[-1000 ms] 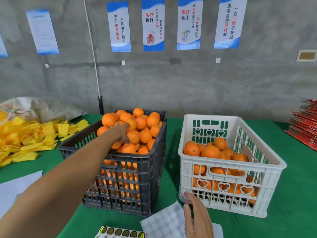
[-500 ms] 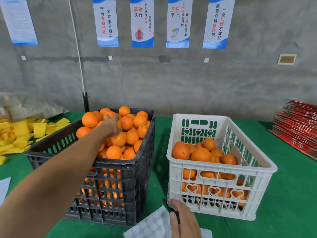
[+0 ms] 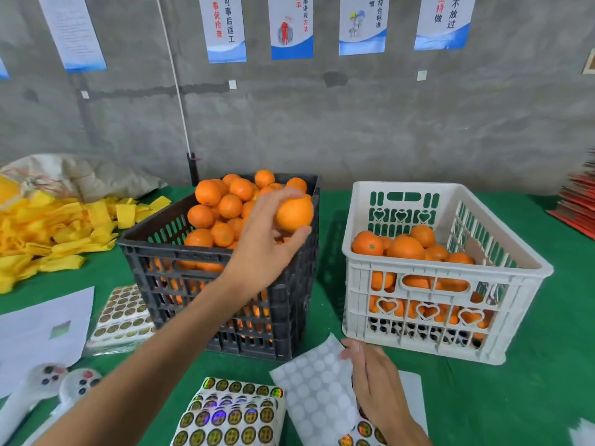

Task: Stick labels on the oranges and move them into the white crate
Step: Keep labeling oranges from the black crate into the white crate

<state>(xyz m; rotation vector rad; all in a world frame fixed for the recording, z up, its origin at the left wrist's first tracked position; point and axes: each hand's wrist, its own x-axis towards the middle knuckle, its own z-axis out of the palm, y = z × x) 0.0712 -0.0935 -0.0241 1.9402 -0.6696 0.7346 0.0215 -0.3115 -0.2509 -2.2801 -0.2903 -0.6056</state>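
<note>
My left hand (image 3: 264,243) grips one orange (image 3: 294,214) and holds it above the right side of the black crate (image 3: 180,252), which is heaped with oranges (image 3: 225,207). To the right stands the white crate (image 3: 450,268), partly filled with oranges (image 3: 405,247). My right hand (image 3: 376,384) rests low on a sticker sheet (image 3: 363,432) near the front edge, beside an emptied white backing sheet (image 3: 315,387). Sheets of round gold labels (image 3: 231,413) lie at the bottom centre.
A further stack of label sheets (image 3: 124,317) and white paper (image 3: 38,333) lie at left. Yellow foam nets (image 3: 48,226) pile at far left, red cartons (image 3: 579,204) at far right. Two white controllers (image 3: 48,387) lie at bottom left on the green table (image 3: 547,365).
My left hand has taken an orange out of the black crate's heap and lifted it toward the right. The view has tilted down, bringing the label sheets into sight.
</note>
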